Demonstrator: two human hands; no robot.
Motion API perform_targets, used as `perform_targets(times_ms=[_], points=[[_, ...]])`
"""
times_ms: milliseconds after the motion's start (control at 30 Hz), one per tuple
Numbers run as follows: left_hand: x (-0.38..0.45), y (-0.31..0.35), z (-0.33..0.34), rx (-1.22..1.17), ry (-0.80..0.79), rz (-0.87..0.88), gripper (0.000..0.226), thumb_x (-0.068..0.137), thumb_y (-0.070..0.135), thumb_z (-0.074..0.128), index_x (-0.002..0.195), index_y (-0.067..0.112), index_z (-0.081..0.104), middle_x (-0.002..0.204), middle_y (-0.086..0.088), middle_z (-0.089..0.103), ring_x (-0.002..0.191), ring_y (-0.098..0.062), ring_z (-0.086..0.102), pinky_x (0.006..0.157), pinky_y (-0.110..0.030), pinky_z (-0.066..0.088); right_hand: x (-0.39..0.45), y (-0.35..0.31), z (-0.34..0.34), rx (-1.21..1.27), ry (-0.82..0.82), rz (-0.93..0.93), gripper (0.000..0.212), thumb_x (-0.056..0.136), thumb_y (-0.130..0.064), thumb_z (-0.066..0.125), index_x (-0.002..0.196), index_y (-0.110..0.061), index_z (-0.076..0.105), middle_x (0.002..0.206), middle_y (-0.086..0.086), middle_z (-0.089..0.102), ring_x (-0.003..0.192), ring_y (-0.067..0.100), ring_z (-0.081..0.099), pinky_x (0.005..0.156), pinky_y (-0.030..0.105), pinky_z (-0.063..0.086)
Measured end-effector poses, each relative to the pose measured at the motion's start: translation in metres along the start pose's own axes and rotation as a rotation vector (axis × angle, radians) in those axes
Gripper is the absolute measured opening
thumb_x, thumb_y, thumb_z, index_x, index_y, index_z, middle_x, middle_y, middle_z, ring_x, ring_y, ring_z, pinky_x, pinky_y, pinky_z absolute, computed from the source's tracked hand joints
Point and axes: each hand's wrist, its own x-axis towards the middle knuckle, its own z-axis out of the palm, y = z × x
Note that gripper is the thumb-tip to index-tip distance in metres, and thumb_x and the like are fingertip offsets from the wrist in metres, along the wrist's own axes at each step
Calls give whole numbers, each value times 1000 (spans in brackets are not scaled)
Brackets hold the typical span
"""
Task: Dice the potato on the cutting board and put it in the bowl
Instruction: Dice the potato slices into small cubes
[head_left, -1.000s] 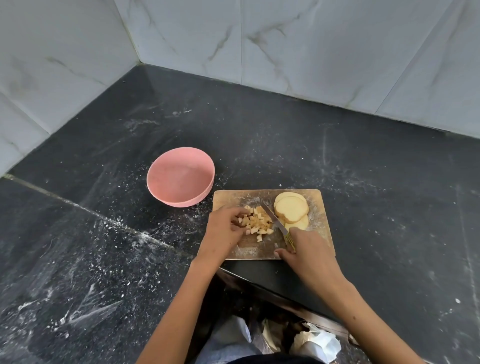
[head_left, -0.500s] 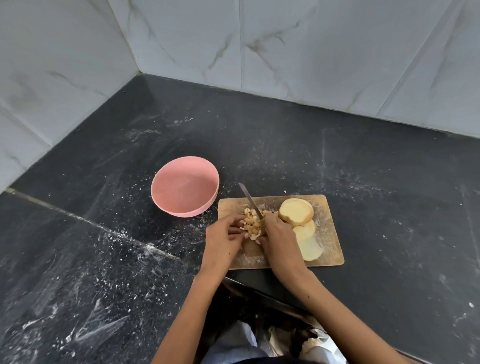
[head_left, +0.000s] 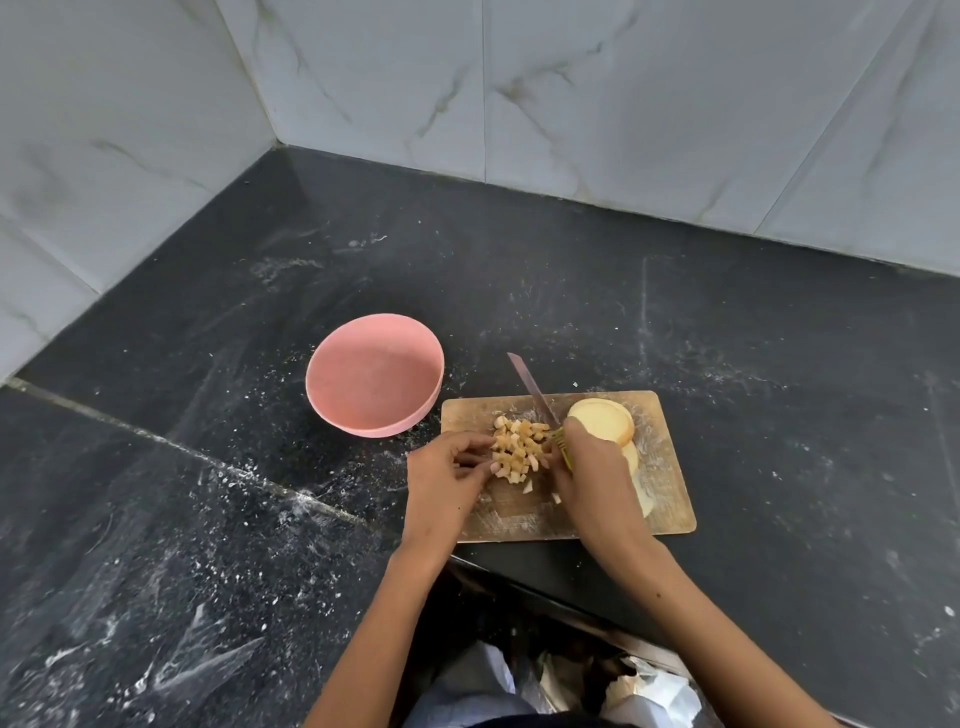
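We are cupping the heap of small, blocky potato dice (head_left: 521, 451) between our hands on the floury wooden cutting board (head_left: 670, 483): our left hand (head_left: 445, 480) is curling its fingers against the heap's left side, and our right hand (head_left: 592, 480) is gripping the knife (head_left: 532, 387), its slim metal blade pointing away. Round, smooth potato slices (head_left: 605, 420) are lying just beyond and right of our right hand, while the matte pink bowl (head_left: 374, 379) is sitting beyond our left hand.

Bare counter (head_left: 519, 270) beyond bowl (head_left: 375, 375)
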Motion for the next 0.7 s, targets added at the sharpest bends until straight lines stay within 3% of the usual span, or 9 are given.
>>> perform_targets(times_ms=[167,333,433,533,633,700], points=[[0,-4,-8,85,-33,-33,37,73,-7,77,101,18,72,91,4,67,73,-2,63,68,-14,53,-17,10,-6,-137,-124,39,23,90,-15,61,98,-17,40,96,-2,55,83,18,55,67,32,44],[-3,-2,-5,121,-46,-39,41,70,-4,81,107,12,72,93,-1,68,74,-3,63,63,-10,50,-4,1,14,-104,-74,29,20,90,-7,58,93,-17,40,98,4,56,80,18,49,65,30,38],[-6,-2,-2,230,9,78,38,70,10,84,105,20,73,97,7,66,82,-3,62,76,-15,49,1,-2,14,-48,-35,16,20,90,-8,60,91,-18,41,91,2,60,78,17,51,65,31,42],[-12,-1,0,384,57,249,37,71,28,84,106,27,72,97,14,59,95,-2,49,84,-16,35,-3,11,1,-19,15,-14,22,88,-10,62,87,-20,42,84,-2,64,76,15,60,65,34,51],[-13,-6,7,459,54,425,41,67,33,86,105,24,73,104,11,60,104,-6,47,92,-25,32,-8,26,-20,75,99,-12,37,83,-9,69,70,-26,40,75,-7,65,70,6,62,61,16,49],[-12,-10,14,509,21,516,41,66,34,86,104,25,73,113,8,61,111,-13,49,98,-29,32,-10,34,-30,108,148,13,43,79,-11,75,64,-27,38,70,-10,65,67,4,62,59,18,48]])
